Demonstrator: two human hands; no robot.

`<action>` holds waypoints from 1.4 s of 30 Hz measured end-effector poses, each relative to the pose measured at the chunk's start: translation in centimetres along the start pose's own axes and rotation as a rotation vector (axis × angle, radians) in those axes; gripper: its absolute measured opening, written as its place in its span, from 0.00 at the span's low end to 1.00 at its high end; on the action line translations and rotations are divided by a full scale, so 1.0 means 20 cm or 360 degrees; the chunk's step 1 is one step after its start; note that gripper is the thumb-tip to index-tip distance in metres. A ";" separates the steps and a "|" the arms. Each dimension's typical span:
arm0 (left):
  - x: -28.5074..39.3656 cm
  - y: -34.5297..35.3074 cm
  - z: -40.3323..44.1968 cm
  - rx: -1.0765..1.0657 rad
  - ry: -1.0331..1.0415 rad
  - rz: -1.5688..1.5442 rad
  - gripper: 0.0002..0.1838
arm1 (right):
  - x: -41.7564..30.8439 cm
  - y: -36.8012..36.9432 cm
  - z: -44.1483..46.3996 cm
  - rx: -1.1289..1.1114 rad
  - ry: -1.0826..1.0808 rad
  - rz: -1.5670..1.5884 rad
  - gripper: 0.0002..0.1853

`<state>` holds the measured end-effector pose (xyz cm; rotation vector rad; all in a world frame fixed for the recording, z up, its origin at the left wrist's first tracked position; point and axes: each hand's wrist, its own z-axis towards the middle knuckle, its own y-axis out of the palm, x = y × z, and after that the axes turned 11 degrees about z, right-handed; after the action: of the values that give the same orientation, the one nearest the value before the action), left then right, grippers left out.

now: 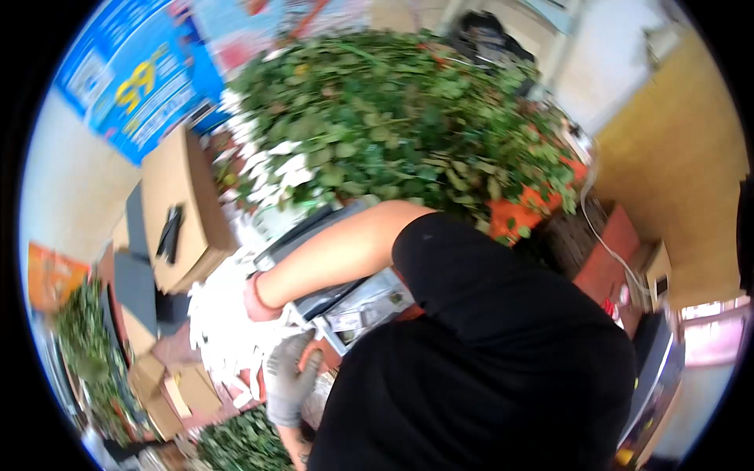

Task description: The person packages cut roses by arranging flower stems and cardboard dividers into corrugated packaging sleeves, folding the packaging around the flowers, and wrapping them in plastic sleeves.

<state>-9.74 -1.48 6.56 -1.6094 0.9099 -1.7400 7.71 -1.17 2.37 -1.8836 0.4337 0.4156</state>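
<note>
My right arm reaches across to a heap of white strips or sleeves (220,322). A pinkish cuff (258,300) shows at the wrist. My right hand (250,310) is at the heap's edge; its fingers blend into the white and cannot be made out. Lower down, my left hand (287,375), in a greyish-white glove, has its thumb apart from the fingers, with nothing visible between them. Beside it is a grey tray or frame (334,337) with small printed items inside. My black sleeve and body hide much of the near side.
A large pile of leafy green stems (393,125) lies at the back, with white-wrapped ends to its left. A cardboard box (177,208) bearing a black object stands at left. More greenery (243,439) lies below. A white cable (589,196) hangs at right.
</note>
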 end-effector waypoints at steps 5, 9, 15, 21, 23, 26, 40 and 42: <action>-0.03 0.09 -0.33 0.0223 -0.0484 -0.0586 0.16 | -0.02 0.04 0.07 -0.0607 0.0045 -0.0292 0.11; 0.04 0.03 -0.40 0.0430 -0.1042 -0.0738 0.16 | -0.06 -0.01 0.05 -0.0875 0.0047 -0.0557 0.11; -0.25 0.35 -0.24 0.1058 -0.0719 -0.1386 0.22 | -0.13 -0.24 -0.20 -0.0990 0.0042 -0.0804 0.13; -0.40 0.25 0.37 0.0671 -0.0408 -0.2155 0.30 | -0.29 -0.57 -0.62 -0.0523 -0.0086 -0.0918 0.11; -0.53 0.34 0.60 -0.0438 -0.0018 -0.2908 0.23 | -0.31 -0.57 -0.70 -0.0332 -0.0144 -0.1038 0.10; -0.42 0.30 0.60 -0.0264 -0.0098 -0.2363 0.22 | -0.31 -0.48 -0.87 0.0467 -0.0339 -0.0859 0.09; 0.09 -0.06 0.58 -0.1016 0.0179 -0.2696 0.53 | 0.02 0.33 -1.66 0.2972 0.0505 -0.0967 0.38; 0.35 -0.23 0.69 -0.0954 0.0604 -0.2080 0.45 | -0.09 0.13 -1.88 0.3580 0.0262 0.0003 0.30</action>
<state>3.43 -5.66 14.89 -2.6560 0.5230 -2.8821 7.80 -37.19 13.58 0.2918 0.5583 -0.2898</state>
